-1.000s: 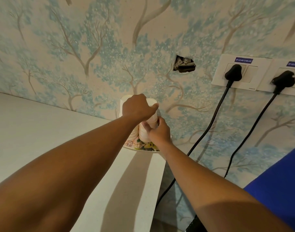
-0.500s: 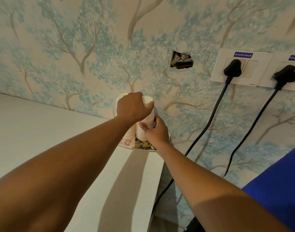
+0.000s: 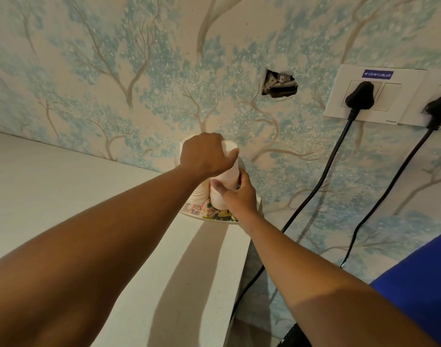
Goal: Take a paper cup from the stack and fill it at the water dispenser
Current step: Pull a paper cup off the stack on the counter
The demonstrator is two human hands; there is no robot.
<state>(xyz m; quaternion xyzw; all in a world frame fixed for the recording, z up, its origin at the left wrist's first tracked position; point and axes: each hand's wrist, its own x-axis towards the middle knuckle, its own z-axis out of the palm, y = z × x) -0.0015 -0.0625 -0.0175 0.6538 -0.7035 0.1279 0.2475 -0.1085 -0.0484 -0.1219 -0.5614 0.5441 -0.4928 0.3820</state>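
We had our left hand (image 3: 204, 154) closed around the top cup (image 3: 230, 160), our right hand (image 3: 235, 194) gripping the stack (image 3: 218, 196) below; separation unfinished, filling still ahead.

left hand (image 3: 204, 154) lifting top cup (image 3: 230, 156) — slightly higher

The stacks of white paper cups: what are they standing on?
The stacks of white paper cups stand on a round plate with a colourful print on the pale countertop. The cups and the right hand hide most of the print.
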